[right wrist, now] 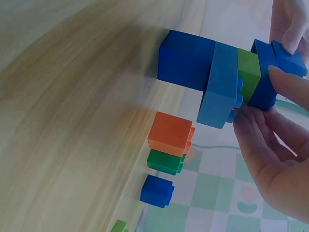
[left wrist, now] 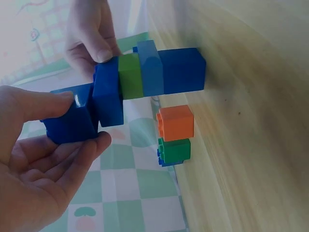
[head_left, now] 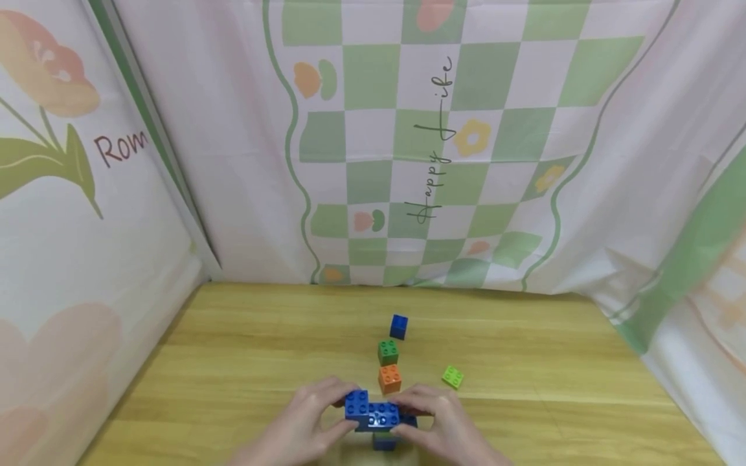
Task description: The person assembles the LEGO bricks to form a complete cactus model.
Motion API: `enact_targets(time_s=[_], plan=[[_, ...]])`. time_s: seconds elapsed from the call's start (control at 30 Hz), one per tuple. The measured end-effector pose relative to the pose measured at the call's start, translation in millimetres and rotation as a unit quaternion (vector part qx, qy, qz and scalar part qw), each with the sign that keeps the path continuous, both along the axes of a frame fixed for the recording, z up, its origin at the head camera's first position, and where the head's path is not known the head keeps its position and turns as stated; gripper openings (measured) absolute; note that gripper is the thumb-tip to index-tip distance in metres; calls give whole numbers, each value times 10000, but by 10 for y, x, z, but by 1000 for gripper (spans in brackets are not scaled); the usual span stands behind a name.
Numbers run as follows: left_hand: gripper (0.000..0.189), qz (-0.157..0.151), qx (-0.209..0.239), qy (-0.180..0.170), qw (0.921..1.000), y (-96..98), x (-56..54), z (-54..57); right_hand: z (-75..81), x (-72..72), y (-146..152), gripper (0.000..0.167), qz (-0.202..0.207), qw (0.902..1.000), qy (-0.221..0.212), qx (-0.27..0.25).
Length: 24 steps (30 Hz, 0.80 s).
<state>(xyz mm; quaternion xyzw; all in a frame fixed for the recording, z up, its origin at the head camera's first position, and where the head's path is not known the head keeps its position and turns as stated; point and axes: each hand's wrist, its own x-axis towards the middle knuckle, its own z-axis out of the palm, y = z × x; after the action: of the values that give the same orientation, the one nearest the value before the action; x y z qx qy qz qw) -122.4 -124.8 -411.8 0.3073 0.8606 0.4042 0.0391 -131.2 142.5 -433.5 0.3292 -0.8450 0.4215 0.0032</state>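
A tower of toy building bricks stands on the table. From the bottom it has a dark blue brick (right wrist: 186,60), a lighter blue brick (right wrist: 219,89), a lime green brick (left wrist: 131,76) and a long dark blue brick (head_left: 382,416). My left hand (head_left: 317,414) pinches a square blue brick (left wrist: 72,118) between thumb and fingers, at the left end of the long brick on top. Opposite it, my right hand (head_left: 440,414) grips the long brick's other end, thumb on the near side and fingers on the far side.
Beyond the tower, an orange brick (head_left: 390,379), a green brick (head_left: 388,352) and a blue brick (head_left: 399,327) lie in a rough line. Off to the right is a flat lime green brick (head_left: 452,377). Patterned cloth (head_left: 431,136) hangs along the wooden table's (head_left: 262,336) back edge.
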Motion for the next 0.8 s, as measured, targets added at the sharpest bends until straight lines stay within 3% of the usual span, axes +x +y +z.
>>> enact_targets(time_s=[0.23,0.43,0.57,0.8], plan=[[38,-18,96,114,9999,14,-13,-14,0,2,6,35,0,9998,210,21],[37,165,161,-93,9997,-18,-33,0,-26,16,-24,34,32,9981,602,83],[36,198,246,-188,9993,-34,-32,-6,-29,32,-30,36,39,9986,522,35],[37,-71,245,81,9996,-57,-62,-20,-5,38,-11,37,42,9999,137,53]])
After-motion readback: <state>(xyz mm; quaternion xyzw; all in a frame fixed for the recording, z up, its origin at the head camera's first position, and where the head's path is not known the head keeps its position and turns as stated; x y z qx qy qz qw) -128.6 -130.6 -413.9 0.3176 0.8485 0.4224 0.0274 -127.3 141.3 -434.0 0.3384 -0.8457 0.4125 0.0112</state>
